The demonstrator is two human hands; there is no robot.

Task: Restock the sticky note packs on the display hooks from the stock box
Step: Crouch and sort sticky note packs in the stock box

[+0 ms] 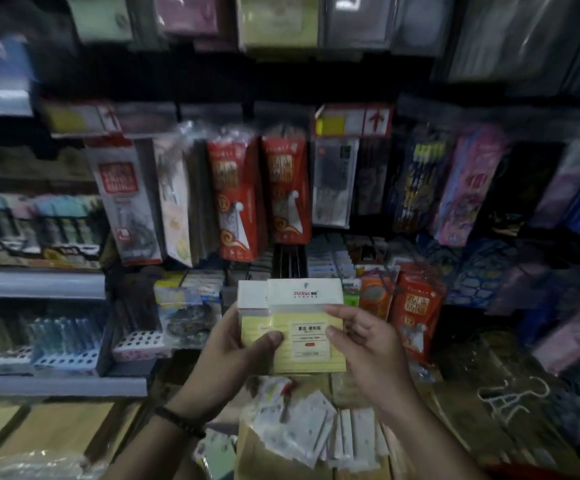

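I hold a small stack of yellow sticky note packs (302, 327) with white header cards, upright in front of the display. My left hand (233, 348) grips the stack's left side, thumb across the front pack. My right hand (364, 344) pinches the right edge of the front pack with thumb and fingers. Below my hands sits the cardboard stock box (257, 455), with more white-topped packs (316, 434) lying loose inside. Hanging packs on the display hooks (285, 258) fill the wall behind; the hooks' tips are mostly hidden.
Red hanging packages (236, 199) and pen packs (416, 178) hang above. More red packs (416, 306) hang right of my hands. Grey shelves (35, 282) with pens stand at the left. Flat cardboard boxes (46, 434) lie at lower left.
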